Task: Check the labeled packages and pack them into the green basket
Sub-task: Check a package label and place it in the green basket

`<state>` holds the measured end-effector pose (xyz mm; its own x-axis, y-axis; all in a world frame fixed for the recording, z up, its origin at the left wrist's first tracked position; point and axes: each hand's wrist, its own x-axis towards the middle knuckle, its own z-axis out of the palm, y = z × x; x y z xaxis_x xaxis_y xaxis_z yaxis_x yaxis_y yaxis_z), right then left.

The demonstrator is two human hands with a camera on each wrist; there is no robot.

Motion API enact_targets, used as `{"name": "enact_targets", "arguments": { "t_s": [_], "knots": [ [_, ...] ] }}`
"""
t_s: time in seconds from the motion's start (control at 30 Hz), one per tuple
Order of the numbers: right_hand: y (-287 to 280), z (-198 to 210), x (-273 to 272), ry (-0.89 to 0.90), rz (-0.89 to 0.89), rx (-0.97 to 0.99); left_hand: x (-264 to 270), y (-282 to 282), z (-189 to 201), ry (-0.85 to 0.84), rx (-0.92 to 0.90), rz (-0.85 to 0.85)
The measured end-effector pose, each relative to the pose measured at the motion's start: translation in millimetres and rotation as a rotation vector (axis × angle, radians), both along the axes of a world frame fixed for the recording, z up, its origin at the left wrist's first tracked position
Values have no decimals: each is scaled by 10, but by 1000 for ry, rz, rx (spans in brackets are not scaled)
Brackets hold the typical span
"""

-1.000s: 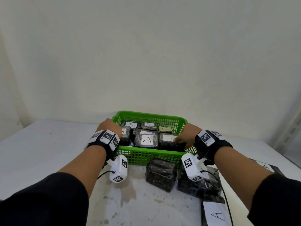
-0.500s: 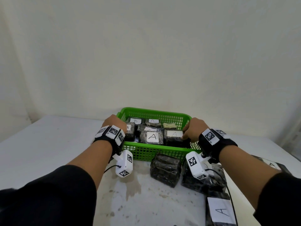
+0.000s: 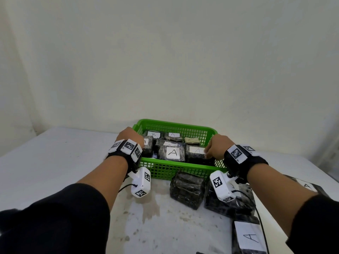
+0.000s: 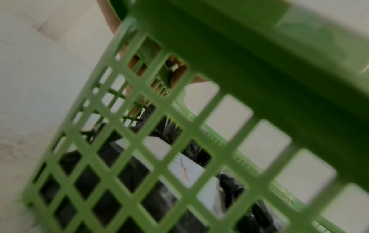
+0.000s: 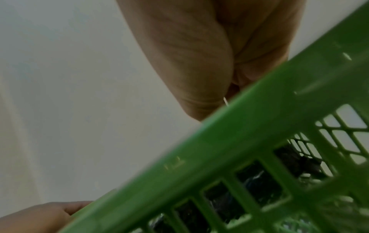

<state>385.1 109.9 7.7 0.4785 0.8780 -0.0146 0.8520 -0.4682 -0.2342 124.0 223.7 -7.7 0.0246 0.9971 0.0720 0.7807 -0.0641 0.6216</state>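
The green basket (image 3: 176, 168) sits on the white surface (image 3: 55, 162), gripped at both ends. Left hand (image 3: 131, 135) is curled over the rim at the basket's left end, fingers wrapped down inside; through the mesh in the left wrist view, fingertips (image 4: 177, 75) show hooked around the plastic. Right hand (image 3: 217, 146) is clamped on the right end, thumb over the rim, and the right wrist view shows the palm (image 5: 199, 63) pressed against the green edge (image 5: 239, 134).

Between the two hands, the basket is packed with dark wrapped packages: one labeled A (image 3: 172, 153) in the near middle, another A package (image 3: 197, 152) just beside the right thumb, a B package (image 3: 153, 134) and a further A package (image 3: 173, 135) along the far wall, and a pale parcel (image 3: 191, 141) in the far right corner.

Nearer than the hands, outside the basket, an unlabeled dark package (image 3: 187, 189) leans against its front wall. Below the right wrist lies a bigger dark bundle (image 3: 231, 204), and nearer again, a package with a large A label (image 3: 247, 237). Another labeled package (image 3: 308, 186) peeks out beyond the right forearm.
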Motion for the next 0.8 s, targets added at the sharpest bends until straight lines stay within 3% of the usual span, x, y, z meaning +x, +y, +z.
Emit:
{"name": "enact_targets", "arguments": {
  "t_s": [0.33,0.5,0.7,0.8],
  "knots": [
    [-34,111,2,-15,-5,64,13,33,-25,7,7,8],
    [-108,177,15,98,-3,136,4,28,-24,13,4,7],
    [-361,458,-17,275,0,353,5,21,3,4,-6,23],
    [-589,587,-73,350,19,450,-40,19,19,31,-41,-73]
  ]
}}
